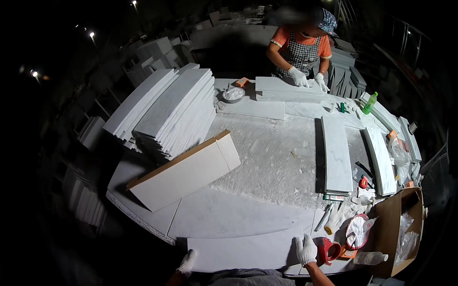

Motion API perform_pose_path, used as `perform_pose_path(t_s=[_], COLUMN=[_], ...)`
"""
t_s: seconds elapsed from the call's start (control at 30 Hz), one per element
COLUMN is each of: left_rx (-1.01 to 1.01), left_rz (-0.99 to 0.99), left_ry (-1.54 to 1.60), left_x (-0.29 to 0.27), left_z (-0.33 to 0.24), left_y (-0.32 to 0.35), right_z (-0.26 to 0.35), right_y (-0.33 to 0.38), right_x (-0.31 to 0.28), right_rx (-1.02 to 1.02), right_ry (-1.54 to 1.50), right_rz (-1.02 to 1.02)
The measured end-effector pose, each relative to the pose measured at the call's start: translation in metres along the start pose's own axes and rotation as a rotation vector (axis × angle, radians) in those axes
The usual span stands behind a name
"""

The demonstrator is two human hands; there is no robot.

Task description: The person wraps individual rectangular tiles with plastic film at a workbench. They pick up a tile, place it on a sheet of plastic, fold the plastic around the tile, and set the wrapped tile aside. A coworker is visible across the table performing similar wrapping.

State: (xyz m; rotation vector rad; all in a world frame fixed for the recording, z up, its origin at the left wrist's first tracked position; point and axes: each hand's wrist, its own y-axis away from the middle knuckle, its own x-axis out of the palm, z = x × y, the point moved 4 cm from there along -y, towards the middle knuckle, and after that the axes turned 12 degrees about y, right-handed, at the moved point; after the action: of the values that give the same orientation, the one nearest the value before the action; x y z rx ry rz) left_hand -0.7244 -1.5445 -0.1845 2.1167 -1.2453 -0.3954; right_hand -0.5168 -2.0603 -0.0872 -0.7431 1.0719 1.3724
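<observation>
The left hand (187, 262), in a white glove, rests at the near left corner of a flat white stone slab (243, 252). Its fingers lie low over the slab's near edge; how tight they hold cannot be told from here. The slab lies flat at the near edge of the tabletop (267, 157), right in front of the person. Its long side runs left to right, from one hand to the other.

The right hand (306, 250), also gloved, lies on top of the slab's right end. Its fingers are spread flat and hold nothing. So the slab sits between the two hands, one at each end, and both touch it.

Just beside the right hand, further right, is a red tape holder (329, 250). Past that stands an open cardboard box (391, 229). Across the tabletop, well apart, another person with gloved hands (299, 76) presses on a stack of white slabs (286, 89).
</observation>
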Motion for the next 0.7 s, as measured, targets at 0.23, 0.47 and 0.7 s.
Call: perform_pose_path(t_s=[0.23,0.47,0.7], left_rx=[-0.14,-0.347,-0.408], left_rz=[0.142,0.163,0.061], left_ry=[0.108,0.126,-0.001], left_x=[0.015,0.013,0.05], left_z=[0.006,-0.005,-0.089], left_y=[0.004,-0.025,0.002], right_z=[-0.019,-0.031,-0.015], right_y=[0.015,0.009,0.013], right_x=[-0.006,0.009,0.02], right_rx=[0.046,-0.019,0.419], right_ry=[0.08,-0.167,-1.122], right_rz=[0.193,0.516,0.762])
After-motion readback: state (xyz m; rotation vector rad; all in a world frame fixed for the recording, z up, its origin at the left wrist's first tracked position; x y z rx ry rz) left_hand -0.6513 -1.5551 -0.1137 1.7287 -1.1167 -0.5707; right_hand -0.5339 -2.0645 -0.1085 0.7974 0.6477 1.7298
